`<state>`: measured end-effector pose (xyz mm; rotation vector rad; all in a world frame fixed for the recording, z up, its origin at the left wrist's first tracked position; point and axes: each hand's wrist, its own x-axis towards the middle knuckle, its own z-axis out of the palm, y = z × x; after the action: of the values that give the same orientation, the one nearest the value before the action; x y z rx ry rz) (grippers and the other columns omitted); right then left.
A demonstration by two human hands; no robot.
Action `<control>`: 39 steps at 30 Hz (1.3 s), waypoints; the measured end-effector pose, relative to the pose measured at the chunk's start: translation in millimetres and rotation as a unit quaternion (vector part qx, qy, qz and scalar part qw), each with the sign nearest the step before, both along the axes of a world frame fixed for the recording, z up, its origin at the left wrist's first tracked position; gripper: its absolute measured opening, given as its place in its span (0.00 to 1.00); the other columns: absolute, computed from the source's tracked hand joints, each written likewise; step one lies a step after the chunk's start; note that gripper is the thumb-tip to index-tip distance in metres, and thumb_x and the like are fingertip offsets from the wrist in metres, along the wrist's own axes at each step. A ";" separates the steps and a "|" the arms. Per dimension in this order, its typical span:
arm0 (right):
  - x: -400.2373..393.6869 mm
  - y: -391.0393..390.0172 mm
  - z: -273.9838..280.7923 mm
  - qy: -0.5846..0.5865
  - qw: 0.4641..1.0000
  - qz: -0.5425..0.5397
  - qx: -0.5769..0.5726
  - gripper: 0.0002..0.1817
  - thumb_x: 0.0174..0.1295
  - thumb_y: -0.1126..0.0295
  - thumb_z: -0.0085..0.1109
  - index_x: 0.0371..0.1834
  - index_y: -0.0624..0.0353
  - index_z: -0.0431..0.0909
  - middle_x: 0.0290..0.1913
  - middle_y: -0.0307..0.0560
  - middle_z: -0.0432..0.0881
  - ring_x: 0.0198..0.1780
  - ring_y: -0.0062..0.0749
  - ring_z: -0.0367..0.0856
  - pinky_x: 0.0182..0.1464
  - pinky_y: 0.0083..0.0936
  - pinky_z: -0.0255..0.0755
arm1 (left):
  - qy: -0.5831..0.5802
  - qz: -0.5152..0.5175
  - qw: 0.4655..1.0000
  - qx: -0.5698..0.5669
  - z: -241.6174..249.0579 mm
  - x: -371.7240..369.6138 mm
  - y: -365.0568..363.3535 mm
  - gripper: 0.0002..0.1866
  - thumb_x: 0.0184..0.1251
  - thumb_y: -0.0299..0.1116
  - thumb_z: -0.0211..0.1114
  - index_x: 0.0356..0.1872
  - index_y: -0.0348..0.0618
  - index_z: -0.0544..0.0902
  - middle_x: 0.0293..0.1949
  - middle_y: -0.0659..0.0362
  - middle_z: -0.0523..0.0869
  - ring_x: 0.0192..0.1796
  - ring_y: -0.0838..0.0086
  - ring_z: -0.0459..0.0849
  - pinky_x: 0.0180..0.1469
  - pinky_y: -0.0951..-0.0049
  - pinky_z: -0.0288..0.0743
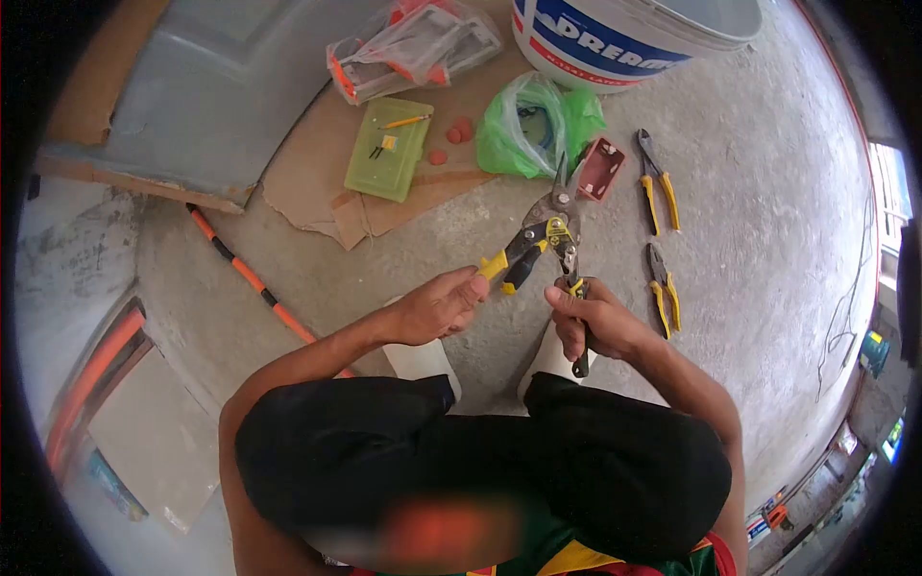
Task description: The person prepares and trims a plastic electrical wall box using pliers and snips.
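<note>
My left hand (442, 307) is closed round a yellow handle of metal snips (557, 204), whose blades stand apart and point away from me. A second black and yellow handle shows beside it. My right hand (600, 322) is wrapped round a dark-handled tool (580, 336); its metal head touches or overlaps the snips near their handles, and its exact type is unclear. Just beyond the blades lie a red box (600, 169) and a green plastic bag (523, 130). Two yellow-handled pliers, one farther (657, 182) and one nearer (663, 290), lie at the right.
A green case (389, 144) with a pencil (404, 122) on it lies on cardboard (307, 178), near red round pieces (438, 156). Behind are clear packaging (418, 53) and a white bucket (600, 43). An orange-black pole (252, 278) lies at the left.
</note>
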<state>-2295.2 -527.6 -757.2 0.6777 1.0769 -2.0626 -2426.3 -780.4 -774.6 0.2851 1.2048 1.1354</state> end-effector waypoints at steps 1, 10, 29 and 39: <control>3.6 2.3 -3.7 -0.005 0.999 0.014 0.030 0.17 0.71 0.60 0.62 0.28 0.60 0.72 0.14 0.43 0.76 0.16 0.29 0.78 0.24 0.28 0.76 | 0.026 -0.014 1.000 -0.002 4.5 1.3 -0.1 0.25 0.82 0.58 0.45 0.46 0.43 0.70 0.23 0.68 0.65 0.24 0.83 0.62 0.27 0.77 0.61; 6.5 -14.8 -39.7 0.138 0.972 -0.161 -0.099 0.28 0.51 0.64 0.71 0.54 0.63 0.75 0.57 0.56 0.79 0.62 0.42 0.78 0.65 0.40 0.69 | 0.058 0.052 0.994 0.074 -2.4 -6.1 0.8 0.29 0.80 0.64 0.39 0.44 0.44 0.70 0.23 0.70 0.63 0.22 0.85 0.60 0.26 0.81 0.55; -40.9 -57.1 -43.7 0.261 0.952 -0.147 -0.066 0.38 0.54 0.60 0.69 0.66 0.64 0.66 0.64 0.57 0.74 0.62 0.39 0.76 0.61 0.39 0.74 | 0.167 -0.015 0.985 0.045 -14.8 10.6 8.1 0.47 0.73 0.74 0.29 0.63 0.34 0.64 0.43 0.53 0.73 0.43 0.71 0.73 0.46 0.70 0.71; -39.9 -65.3 -73.1 0.256 0.943 -0.199 0.074 0.22 0.57 0.68 0.71 0.51 0.65 0.73 0.43 0.47 0.84 0.44 0.28 0.83 0.50 0.30 0.77 | 0.191 -0.079 0.978 0.037 -7.8 24.6 17.6 0.47 0.76 0.69 0.27 0.75 0.31 0.50 0.65 0.44 0.64 0.69 0.58 0.63 0.71 0.62 0.58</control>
<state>-2335.1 -593.0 -830.2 0.4642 1.4934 -2.6169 -2401.7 -762.7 -782.4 0.6671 1.4482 1.0142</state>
